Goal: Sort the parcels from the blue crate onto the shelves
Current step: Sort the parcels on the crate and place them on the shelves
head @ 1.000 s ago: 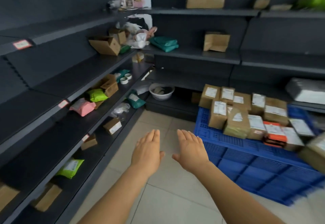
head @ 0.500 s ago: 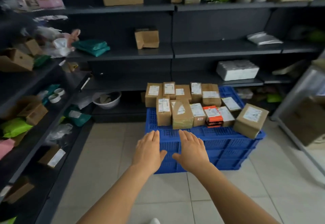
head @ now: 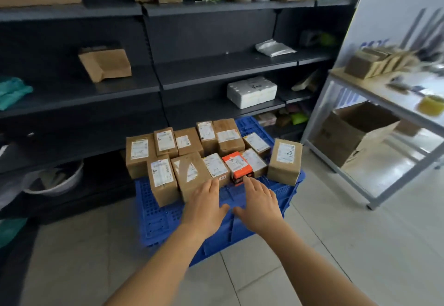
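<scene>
A blue crate (head: 165, 219) stands upside down on the tiled floor in front of dark shelves (head: 216, 67). Several brown parcels with white labels lie on top of it, among them a taped brown box (head: 189, 173) and an orange box (head: 237, 167). My left hand (head: 204, 207) hovers flat and open over the crate's near edge, fingertips at the taped brown box. My right hand (head: 259, 203) is also open, its fingertips just short of the orange box. Neither hand holds anything.
A white foam box (head: 252, 91) and a brown paper bag (head: 105, 63) sit on the shelves behind. A metal-legged table (head: 374, 89) with cardboard packs stands at the right, an open carton (head: 353, 132) beneath it. A white basin (head: 55, 180) rests low on the left.
The view has swung right from the left-hand shelves to face the crate head on. Both open hands have come forward and now reach the front row of parcels.
</scene>
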Available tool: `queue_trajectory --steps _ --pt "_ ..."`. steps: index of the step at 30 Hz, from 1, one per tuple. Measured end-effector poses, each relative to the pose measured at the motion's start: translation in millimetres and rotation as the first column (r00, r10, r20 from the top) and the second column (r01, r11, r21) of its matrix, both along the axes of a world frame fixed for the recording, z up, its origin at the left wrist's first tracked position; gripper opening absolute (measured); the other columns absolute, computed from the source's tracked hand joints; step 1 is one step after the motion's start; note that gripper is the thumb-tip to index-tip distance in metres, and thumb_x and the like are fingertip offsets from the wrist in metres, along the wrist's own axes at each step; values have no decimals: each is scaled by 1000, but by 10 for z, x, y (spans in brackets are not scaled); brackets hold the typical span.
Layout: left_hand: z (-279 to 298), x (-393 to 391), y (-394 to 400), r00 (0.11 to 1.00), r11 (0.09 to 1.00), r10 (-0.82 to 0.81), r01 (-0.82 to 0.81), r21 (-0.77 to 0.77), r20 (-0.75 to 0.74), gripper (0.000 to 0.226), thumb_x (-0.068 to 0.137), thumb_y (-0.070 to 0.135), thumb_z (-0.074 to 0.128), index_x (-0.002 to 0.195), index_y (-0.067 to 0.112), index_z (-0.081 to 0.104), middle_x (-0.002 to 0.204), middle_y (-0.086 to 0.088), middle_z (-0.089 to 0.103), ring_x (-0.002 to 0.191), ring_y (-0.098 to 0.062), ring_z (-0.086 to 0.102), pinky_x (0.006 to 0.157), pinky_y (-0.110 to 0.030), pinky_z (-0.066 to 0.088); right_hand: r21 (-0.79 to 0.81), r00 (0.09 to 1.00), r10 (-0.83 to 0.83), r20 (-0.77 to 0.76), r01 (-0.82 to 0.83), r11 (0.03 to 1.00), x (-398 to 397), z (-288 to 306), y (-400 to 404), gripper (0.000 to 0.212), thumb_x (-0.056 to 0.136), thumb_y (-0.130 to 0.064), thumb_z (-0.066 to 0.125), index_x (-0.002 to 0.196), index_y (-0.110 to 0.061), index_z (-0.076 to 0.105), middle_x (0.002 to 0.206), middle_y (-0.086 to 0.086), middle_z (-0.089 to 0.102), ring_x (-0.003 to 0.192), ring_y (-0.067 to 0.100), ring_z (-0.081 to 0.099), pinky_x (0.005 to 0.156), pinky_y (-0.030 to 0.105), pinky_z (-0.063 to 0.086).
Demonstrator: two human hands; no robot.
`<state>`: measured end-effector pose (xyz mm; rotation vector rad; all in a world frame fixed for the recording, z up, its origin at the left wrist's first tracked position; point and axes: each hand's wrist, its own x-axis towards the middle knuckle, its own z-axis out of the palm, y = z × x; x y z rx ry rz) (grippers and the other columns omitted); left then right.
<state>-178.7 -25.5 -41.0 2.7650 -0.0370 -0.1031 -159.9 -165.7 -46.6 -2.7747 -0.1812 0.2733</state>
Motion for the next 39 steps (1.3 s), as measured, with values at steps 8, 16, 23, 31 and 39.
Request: queue_trajectory --steps 8,16,23,31,39 --pt "-177 634 -359 997 998 -60 59 -15 -47 74 95 41 52 153 15 13 158 1 20 144 -17 21 116 -33 24 16 995 -88 -36 89 996 493 -174 -404 84 89 -46 61 152 -19 12 158 -1 19 146 19 14 118 38 12" --pt "-524 1284 -569 973 993 115 -111 30 -201 73 95 41 52 153 16 14 157 0 22 143 -18 23 115 -32 24 43 985 21 -171 -14 999 1358 -547 -670 85 90 -45 58 154 -19 7 160 -1 14 147 19 12 118 38 13" --pt "-977 1837 -705 895 958 282 -283 47 -345 76 96 40 51 154 15 7 161 -3 12 146 -20 16 118 -33 22 70 958 118 -262 -103 992 2108 -1002 -764 89 85 -42 66 152 -21 11 155 -1 24 143 21 24 116 40 26" --pt "-1619 2307 -743 815 906 412 -415 86 -408 75 97 40 49 154 15 6 161 -7 7 147 -24 10 116 -36 22 65 920 176 -350 -164 984 2633 -1613 -649 95 86 -42 65 153 -22 2 156 1 18 144 22 19 116 39 27" --pt "-2077 2671 -659 805 891 452 -430 148 -384 65 101 32 43 153 12 9 160 -12 7 147 -28 6 120 -38 14 33 907 205 -368 -208 978 2923 -2039 -430 88 91 -39 60 152 -26 -1 159 6 -3 147 27 -1 117 44 17"
